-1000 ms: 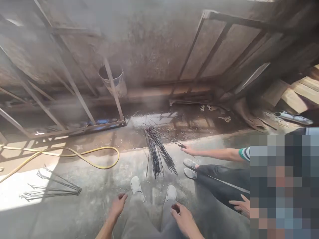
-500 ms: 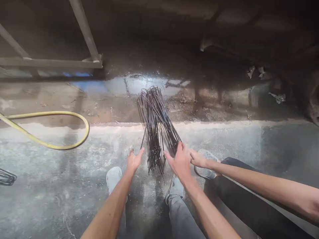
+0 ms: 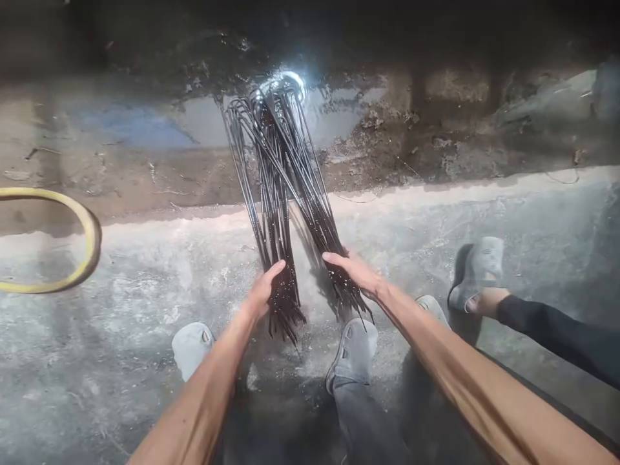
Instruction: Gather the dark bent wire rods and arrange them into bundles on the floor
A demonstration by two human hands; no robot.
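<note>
A bundle of long, thin, dark metal rods (image 3: 276,155), wet and shiny, stretches away from me. Their far ends are bent into rounded hooks and reach over a puddle; the near ends splay into two clusters. My left hand (image 3: 261,289) is closed around the left cluster from its outer side, thumb on top. Around the right cluster my right hand (image 3: 356,270) is wrapped, its thumb lying across the rods. Most fingers of both hands are hidden behind the metal. A shadow falls on the floor beneath the right cluster.
At left a yellow hose (image 3: 90,242) loops over the floor. Beyond the pale concrete edge (image 3: 411,190) lies wet, muddy ground with a puddle (image 3: 334,116). My shoes (image 3: 356,349) flank the bundle's near end. Another person's shoe (image 3: 484,265) and dark trouser leg are at right.
Both hands have closed on the rods, whose near ends now spread apart. The other person's hand and arm have left the bundle's right side. My view has tipped down and closer.
</note>
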